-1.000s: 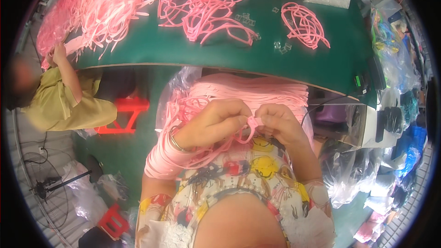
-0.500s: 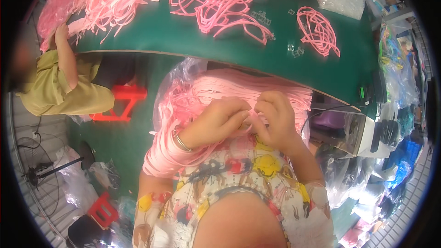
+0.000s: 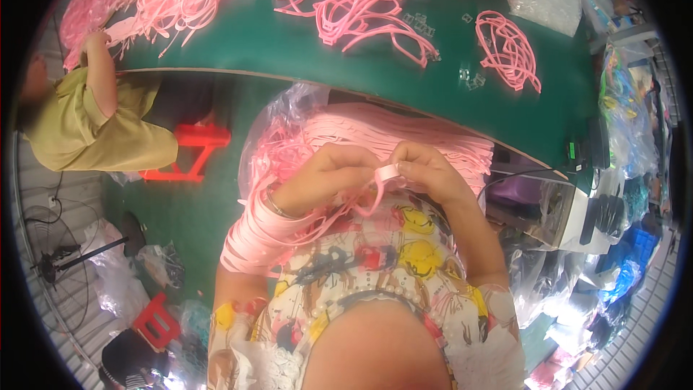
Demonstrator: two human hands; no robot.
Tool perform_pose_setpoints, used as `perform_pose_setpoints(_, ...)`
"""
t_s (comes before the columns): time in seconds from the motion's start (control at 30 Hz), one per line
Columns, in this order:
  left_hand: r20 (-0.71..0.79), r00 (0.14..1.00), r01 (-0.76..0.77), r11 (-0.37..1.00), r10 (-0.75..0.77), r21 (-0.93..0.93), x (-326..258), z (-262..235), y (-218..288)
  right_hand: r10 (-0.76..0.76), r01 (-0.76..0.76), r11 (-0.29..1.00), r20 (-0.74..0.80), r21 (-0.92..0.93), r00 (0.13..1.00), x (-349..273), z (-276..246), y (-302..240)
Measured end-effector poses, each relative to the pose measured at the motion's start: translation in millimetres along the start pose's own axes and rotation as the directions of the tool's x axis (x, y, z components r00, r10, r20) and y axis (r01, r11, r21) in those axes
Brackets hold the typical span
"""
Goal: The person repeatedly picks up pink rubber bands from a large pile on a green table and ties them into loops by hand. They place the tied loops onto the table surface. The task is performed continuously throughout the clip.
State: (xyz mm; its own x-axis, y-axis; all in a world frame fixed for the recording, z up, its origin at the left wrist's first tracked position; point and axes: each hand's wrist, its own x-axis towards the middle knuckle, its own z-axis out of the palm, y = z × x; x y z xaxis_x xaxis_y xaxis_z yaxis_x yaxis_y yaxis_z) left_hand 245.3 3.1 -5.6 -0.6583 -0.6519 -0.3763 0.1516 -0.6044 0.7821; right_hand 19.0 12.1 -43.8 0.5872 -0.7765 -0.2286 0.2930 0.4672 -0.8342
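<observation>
Pink strap (image 3: pixel 388 172) newly swung into view, crosswise, tail curving down, pinched by left hand (image 3: pixel 338 172) and right hand (image 3: pixel 431 171)

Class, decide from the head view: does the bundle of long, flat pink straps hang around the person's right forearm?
No, the pink bundle hangs around the left forearm, and the right forearm carries no straps.

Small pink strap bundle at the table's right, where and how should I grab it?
I'd probably gather the bundle across its middle, from the right: it lies flat in a long oval, many strands cross there, and clear clips lie to its left.
</observation>
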Motion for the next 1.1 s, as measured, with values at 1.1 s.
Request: perform_pose_setpoints(1.1,-0.104,0.989,0.127,0.974,-0.109,0.188,-6.8,9.8,-10.7,0.049,-0.017,0.804,0.038,-0.594,0.998,-21.8,-2.8,-55.2)
